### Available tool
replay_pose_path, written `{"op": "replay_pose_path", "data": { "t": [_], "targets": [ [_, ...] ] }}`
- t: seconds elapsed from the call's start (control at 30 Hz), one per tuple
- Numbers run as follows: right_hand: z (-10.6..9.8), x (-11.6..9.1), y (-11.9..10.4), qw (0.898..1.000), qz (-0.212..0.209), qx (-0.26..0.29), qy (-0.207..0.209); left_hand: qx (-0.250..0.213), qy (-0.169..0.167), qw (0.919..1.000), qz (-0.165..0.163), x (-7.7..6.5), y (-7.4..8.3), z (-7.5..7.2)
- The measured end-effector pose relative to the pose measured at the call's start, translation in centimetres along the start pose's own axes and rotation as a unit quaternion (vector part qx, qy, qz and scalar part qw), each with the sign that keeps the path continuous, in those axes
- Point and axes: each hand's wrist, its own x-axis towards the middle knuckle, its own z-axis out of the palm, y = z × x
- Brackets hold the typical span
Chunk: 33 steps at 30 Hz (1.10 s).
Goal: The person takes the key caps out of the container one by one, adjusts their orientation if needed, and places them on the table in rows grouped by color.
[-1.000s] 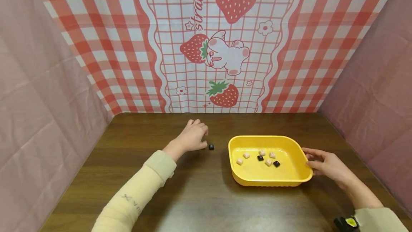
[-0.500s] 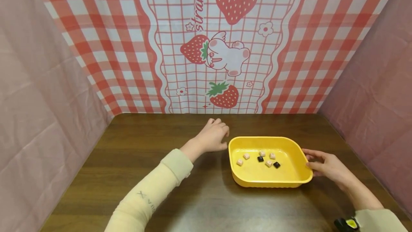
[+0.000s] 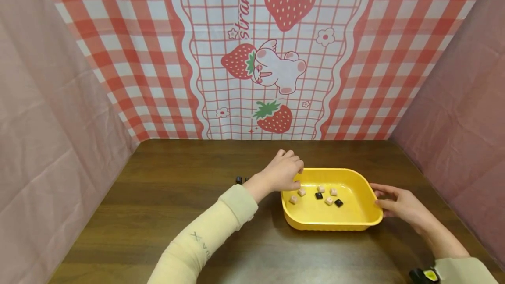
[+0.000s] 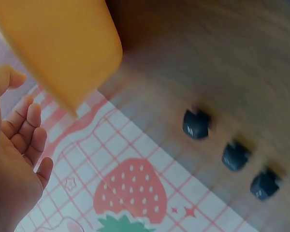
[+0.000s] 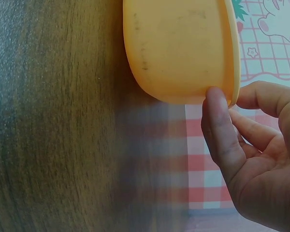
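Observation:
My left hand (image 3: 281,173) hovers over the left end of a yellow plastic tray (image 3: 331,226), its fingers loosely bent. A gap shows between thumb and fingers, with nothing in it, in the left wrist view too. On the table beside the tray sit three small black cube-like pieces (image 4: 196,124) in a row, pale marks on some; my left wrist hides part of the row in the head view. At the tray's right end, my right hand (image 3: 402,204) pinches the rim, thumb against the outer wall. Inside lie several cream cubes (image 3: 329,201) and two black cubes (image 3: 339,203).
A dark wooden table (image 3: 165,214) carries everything. Behind it hangs a red checked cloth (image 3: 158,78) with strawberry prints. Pink cloth walls (image 3: 63,143) close off both sides.
My left hand has moved right, from beside a black cube on the table to above the tray's left end, uncovering other black cubes. My right hand and the tray have stayed put.

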Motion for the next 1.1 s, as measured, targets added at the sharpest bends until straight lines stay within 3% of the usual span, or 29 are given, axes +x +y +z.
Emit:
{"op": "replay_pose_path", "data": {
  "t": [0.47,0.67,0.87,1.1],
  "targets": [
    [0.1,0.0,0.1,1.0,0.0,0.029,-0.004,0.018,-0.05,0.9985,0.015,2.4,3.4,2.6],
    [0.1,0.0,0.0,0.999,0.01,0.029,-0.01,0.008,-0.059,0.9981,0.015,3.2,4.2,3.7],
    [0.1,0.0,0.0,0.999,0.009,0.029,-0.01,0.027,-0.057,0.9977,0.027,3.6,4.9,4.3],
    [0.1,0.0,0.1,0.999,0.002,0.031,-0.007,0.04,-0.076,0.9961,0.017,3.9,5.5,4.9]
  ]
}}
